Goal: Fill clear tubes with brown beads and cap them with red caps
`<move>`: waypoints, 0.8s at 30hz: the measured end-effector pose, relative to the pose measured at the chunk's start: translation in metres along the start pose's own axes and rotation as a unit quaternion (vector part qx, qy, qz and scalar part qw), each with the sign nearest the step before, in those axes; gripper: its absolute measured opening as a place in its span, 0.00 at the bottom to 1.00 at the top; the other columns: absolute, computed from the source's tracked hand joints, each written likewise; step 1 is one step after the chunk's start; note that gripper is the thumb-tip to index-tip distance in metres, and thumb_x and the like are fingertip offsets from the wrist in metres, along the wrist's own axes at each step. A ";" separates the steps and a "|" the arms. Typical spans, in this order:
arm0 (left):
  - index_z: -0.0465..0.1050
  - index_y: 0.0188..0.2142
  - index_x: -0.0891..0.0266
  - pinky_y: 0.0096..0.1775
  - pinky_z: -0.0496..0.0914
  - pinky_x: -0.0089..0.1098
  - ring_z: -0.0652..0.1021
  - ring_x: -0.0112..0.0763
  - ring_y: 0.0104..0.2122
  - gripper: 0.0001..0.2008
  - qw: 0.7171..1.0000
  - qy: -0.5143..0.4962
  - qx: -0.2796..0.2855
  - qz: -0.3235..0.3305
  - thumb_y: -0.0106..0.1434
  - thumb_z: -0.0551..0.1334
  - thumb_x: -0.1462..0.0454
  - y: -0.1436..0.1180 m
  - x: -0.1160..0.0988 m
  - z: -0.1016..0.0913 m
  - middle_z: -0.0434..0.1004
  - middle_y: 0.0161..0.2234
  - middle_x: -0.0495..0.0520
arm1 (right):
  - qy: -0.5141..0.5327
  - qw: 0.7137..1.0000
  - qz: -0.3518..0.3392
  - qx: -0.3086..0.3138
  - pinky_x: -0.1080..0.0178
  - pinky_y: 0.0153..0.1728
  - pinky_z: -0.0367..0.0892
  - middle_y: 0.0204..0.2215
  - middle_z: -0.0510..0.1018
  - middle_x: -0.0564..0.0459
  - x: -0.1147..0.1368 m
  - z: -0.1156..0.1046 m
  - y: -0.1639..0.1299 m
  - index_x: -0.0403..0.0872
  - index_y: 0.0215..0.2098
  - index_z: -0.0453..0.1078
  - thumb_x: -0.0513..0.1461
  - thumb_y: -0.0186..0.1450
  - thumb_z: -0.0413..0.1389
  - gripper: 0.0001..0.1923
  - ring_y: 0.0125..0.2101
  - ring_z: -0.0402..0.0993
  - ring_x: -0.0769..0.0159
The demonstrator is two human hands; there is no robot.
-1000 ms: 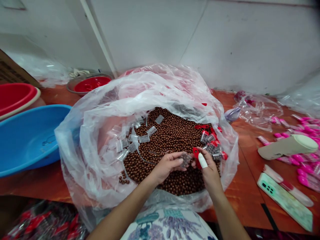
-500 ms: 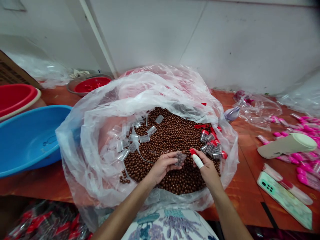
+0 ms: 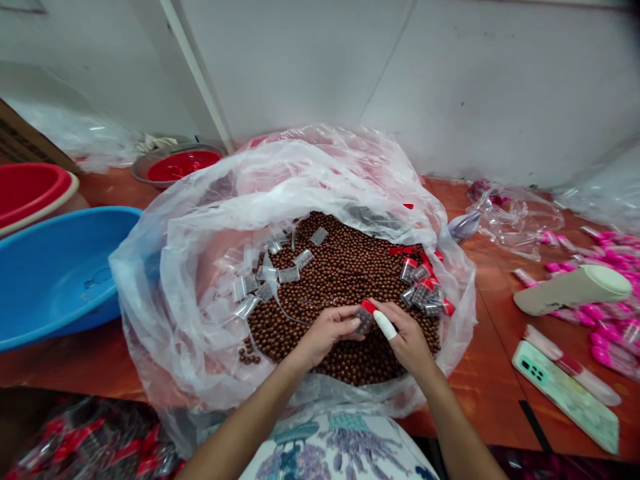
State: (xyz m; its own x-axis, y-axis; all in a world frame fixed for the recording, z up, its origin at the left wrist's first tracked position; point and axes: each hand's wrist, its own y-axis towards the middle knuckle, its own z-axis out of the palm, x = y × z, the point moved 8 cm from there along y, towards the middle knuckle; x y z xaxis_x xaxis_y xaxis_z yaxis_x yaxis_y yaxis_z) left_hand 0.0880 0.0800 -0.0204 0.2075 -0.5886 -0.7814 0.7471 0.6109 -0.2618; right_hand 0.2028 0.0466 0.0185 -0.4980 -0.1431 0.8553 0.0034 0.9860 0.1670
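Observation:
A large clear plastic bag [image 3: 165, 280] lies open before me, full of small brown balls [image 3: 340, 267]. My left hand [image 3: 327, 331] pinches a small clear tube [image 3: 364, 321] filled with brown balls. My right hand [image 3: 406, 338], its forefinger wrapped in white tape, holds a red cap [image 3: 368, 305] against the tube's top. Empty clear tubes [image 3: 265, 280] lie on the balls at the left. Filled tubes with red caps [image 3: 425, 290] are piled at the right of the bag.
A blue basin [image 3: 55, 273] and a red basin [image 3: 27, 187] stand at the left, a red bowl [image 3: 177, 165] behind. At the right lie a white cylinder [image 3: 575, 289], pink items [image 3: 607, 313], a phone [image 3: 565, 395] and clear wrappers [image 3: 510, 217] on the orange table [image 3: 493, 373].
My right hand has brought the red cap leftward onto the tube in my left hand. Both hands have drawn together over the balls.

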 end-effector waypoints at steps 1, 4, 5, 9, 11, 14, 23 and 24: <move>0.71 0.49 0.64 0.41 0.68 0.35 0.73 0.34 0.39 0.21 1.000 -0.001 -0.001 0.000 0.55 0.63 0.64 0.000 -0.001 0.000 0.75 0.42 0.59 | -0.021 1.000 -0.012 0.014 0.57 0.51 0.62 0.48 0.70 0.50 0.002 0.002 0.000 0.52 0.55 0.61 0.42 0.66 0.47 0.19 0.49 0.66 0.62; 0.71 0.49 0.65 0.40 0.68 0.33 0.74 0.33 0.37 0.21 1.000 -0.007 -0.004 -0.002 0.55 0.64 0.63 0.000 -0.002 0.002 0.75 0.41 0.59 | -0.102 0.993 -0.054 0.017 0.55 0.51 0.61 0.51 0.66 0.46 0.007 0.008 -0.003 0.49 0.58 0.54 0.45 0.58 0.57 0.32 0.51 0.63 0.58; 0.71 0.49 0.65 0.40 0.68 0.32 0.74 0.32 0.36 0.21 1.000 -0.008 -0.006 -0.004 0.54 0.64 0.63 0.000 -0.001 0.002 0.75 0.41 0.58 | -0.130 0.989 -0.066 0.000 0.54 0.51 0.61 0.51 0.66 0.45 0.008 0.008 -0.003 0.48 0.58 0.53 0.46 0.56 0.59 0.35 0.51 0.63 0.57; 0.71 0.47 0.65 0.38 0.67 0.28 0.75 0.30 0.35 0.21 0.999 -0.025 -0.043 -0.003 0.56 0.62 0.58 0.002 0.000 0.000 0.76 0.40 0.58 | -0.207 0.971 -0.091 -0.073 0.52 0.50 0.62 0.48 0.67 0.43 0.010 0.011 -0.007 0.46 0.55 0.56 0.45 0.55 0.59 0.32 0.49 0.64 0.55; 0.70 0.48 0.64 0.34 0.68 0.29 0.76 0.30 0.32 0.24 0.997 -0.060 -0.054 -0.014 0.59 0.57 0.51 0.005 0.005 0.000 0.77 0.37 0.58 | -0.228 0.964 -0.110 -0.081 0.52 0.49 0.62 0.47 0.67 0.43 0.013 0.015 -0.009 0.46 0.54 0.57 0.44 0.55 0.59 0.31 0.48 0.64 0.55; 0.70 0.45 0.66 0.26 0.68 0.30 0.74 0.30 0.22 0.30 0.993 -0.086 -0.059 -0.061 0.59 0.50 0.44 0.009 0.019 0.004 0.76 0.29 0.57 | -0.240 0.959 -0.132 -0.077 0.53 0.47 0.62 0.46 0.69 0.44 0.019 0.020 -0.011 0.46 0.53 0.59 0.44 0.53 0.59 0.31 0.46 0.65 0.55; 0.68 0.44 0.67 0.19 0.65 0.27 0.66 0.23 0.14 0.20 0.983 -0.113 -0.143 -0.037 0.61 0.52 0.54 0.008 0.027 0.000 0.67 0.18 0.47 | -0.151 0.985 -0.081 -0.012 0.54 0.48 0.60 0.49 0.68 0.44 0.012 0.026 -0.012 0.46 0.57 0.54 0.43 0.52 0.61 0.37 0.49 0.63 0.55; 0.67 0.46 0.66 0.20 0.66 0.28 0.65 0.22 0.14 0.21 0.983 -0.118 -0.137 -0.032 0.61 0.52 0.54 0.006 0.024 0.001 0.67 0.19 0.47 | -0.121 0.991 -0.053 -0.011 0.54 0.48 0.61 0.49 0.68 0.44 0.006 0.024 -0.013 0.46 0.58 0.52 0.43 0.50 0.62 0.40 0.49 0.64 0.56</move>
State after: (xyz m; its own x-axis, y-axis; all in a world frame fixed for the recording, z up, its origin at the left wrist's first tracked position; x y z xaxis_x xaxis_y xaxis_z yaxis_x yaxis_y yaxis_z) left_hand 0.0982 0.0695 -0.0402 0.3304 -0.7175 -0.6132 0.5722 0.6690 -0.4743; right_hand 0.1792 0.0352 0.0097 -0.6893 -0.2188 0.6906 -0.0423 0.9638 0.2631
